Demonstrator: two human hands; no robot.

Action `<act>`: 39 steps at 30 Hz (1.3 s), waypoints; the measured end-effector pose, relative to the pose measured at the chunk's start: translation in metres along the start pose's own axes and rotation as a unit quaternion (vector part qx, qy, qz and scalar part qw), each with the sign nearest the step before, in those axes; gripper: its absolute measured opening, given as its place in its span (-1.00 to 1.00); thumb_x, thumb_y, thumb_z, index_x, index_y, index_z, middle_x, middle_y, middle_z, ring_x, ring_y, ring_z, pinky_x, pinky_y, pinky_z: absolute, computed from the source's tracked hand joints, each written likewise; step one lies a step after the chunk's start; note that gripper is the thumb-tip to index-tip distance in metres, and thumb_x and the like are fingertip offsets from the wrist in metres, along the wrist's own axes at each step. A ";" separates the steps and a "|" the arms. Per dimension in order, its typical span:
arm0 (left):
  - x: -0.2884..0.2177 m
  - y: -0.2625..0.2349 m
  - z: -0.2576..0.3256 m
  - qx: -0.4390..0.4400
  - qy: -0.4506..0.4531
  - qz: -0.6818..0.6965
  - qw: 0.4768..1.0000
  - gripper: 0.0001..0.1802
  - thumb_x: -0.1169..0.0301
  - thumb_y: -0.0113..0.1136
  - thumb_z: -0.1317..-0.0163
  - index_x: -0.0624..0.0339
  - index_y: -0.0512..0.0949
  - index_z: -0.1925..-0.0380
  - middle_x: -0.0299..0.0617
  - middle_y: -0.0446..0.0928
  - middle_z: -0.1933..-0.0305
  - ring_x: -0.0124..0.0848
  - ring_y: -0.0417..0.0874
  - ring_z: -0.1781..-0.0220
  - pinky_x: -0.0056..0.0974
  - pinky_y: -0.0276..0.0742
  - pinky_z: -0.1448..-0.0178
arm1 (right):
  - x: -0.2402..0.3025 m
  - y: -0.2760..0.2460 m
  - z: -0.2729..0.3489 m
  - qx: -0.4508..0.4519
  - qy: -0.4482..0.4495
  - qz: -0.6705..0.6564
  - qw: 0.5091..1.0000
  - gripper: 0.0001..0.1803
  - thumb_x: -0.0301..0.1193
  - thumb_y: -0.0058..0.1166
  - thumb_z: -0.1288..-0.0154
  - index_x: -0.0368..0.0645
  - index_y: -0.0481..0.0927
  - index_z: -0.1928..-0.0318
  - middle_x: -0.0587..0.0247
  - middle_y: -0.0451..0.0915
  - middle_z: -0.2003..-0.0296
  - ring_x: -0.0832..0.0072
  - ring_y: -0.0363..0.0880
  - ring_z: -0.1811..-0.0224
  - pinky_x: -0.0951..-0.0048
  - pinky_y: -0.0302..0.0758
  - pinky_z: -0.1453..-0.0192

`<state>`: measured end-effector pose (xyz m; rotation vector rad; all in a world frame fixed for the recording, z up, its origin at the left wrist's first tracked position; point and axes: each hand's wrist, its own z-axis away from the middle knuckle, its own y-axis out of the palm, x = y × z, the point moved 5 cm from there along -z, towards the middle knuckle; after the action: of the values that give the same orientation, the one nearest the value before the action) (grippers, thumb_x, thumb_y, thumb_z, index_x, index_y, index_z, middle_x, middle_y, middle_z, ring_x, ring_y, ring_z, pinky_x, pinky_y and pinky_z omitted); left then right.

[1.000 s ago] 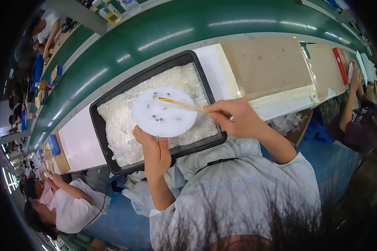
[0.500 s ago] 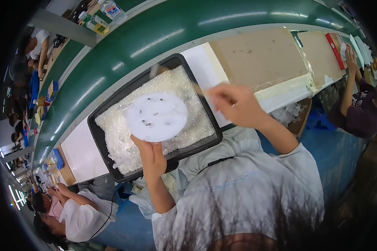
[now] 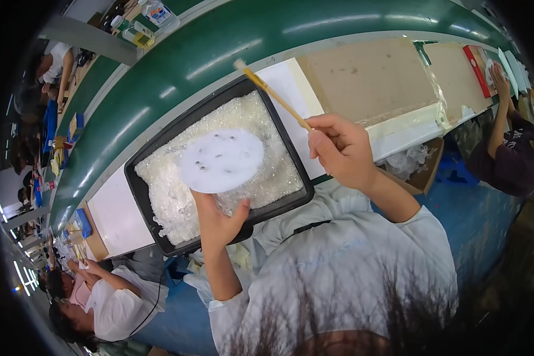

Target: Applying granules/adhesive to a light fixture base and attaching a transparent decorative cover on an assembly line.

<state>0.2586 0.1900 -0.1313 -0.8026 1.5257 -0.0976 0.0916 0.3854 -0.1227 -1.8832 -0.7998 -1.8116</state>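
Factory workshop, production line. Green belt (image 3: 213, 41) arcs across upper frame; person in white (image 3: 117, 305) at lower left, person in dark top (image 3: 504, 160) far right, both working alongside; tube lights (image 3: 22, 277), left edge.

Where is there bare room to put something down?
On the brown board, between the white panel and the red box, and the white tabletop left of the black tray. It's crowded in the tray: clear granules fill it, and the left hand supports a white disc over them.

The right hand (image 3: 344, 151) holds a brush (image 3: 282, 102) while the left hand (image 3: 216, 221), thumb spread, touches a white disc (image 3: 234, 160).
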 end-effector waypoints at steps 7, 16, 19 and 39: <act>0.017 -0.014 0.008 -0.004 -0.019 0.011 1.000 -0.11 0.46 0.02 0.05 0.50 0.06 -0.38 0.22 -0.01 -0.48 0.03 0.01 -0.54 -0.06 -0.21 -0.57 | 0.002 -0.006 0.007 -0.114 -0.042 -0.018 0.992 -0.85 -0.56 0.06 -0.37 -0.32 0.61 0.10 0.32 0.61 0.49 0.75 0.49 0.52 0.64 0.41 0.46; -0.005 -0.018 0.001 -0.053 0.057 -0.123 0.989 -0.25 0.43 -0.02 0.11 0.49 0.29 -0.21 0.23 0.16 -0.21 0.06 0.15 -0.23 -0.02 0.03 -0.40 | 0.005 0.000 0.005 -0.033 -0.024 0.086 0.995 -0.86 -0.51 0.08 -0.34 -0.26 0.65 0.15 0.33 0.63 0.46 0.73 0.42 0.54 0.63 0.39 0.43; -0.005 -0.021 0.004 -0.061 0.041 -0.165 0.983 -0.28 0.42 -0.02 0.12 0.45 0.33 -0.17 0.17 0.20 -0.06 -0.01 0.20 -0.11 -0.04 0.12 -0.31 | 0.006 0.001 0.005 -0.031 -0.014 0.113 0.993 -0.84 -0.51 0.08 -0.32 -0.24 0.65 0.14 0.33 0.58 0.50 0.71 0.40 0.55 0.58 0.38 0.44; 0.015 -0.035 0.013 -0.020 0.044 -0.265 0.963 -0.55 0.61 0.06 0.03 0.34 0.55 0.04 0.20 0.52 -0.05 0.24 0.46 -0.11 0.10 0.34 -0.22 | -0.007 0.023 0.008 0.134 -0.106 0.214 0.962 -0.86 -0.45 0.02 -0.40 -0.24 0.59 0.24 0.35 0.47 0.64 0.63 0.35 0.64 0.54 0.32 0.51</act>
<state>0.2863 0.1609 -0.1279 -1.2382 1.3641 -0.5043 0.1131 0.3723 -0.1282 -1.9071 -0.6089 -1.1951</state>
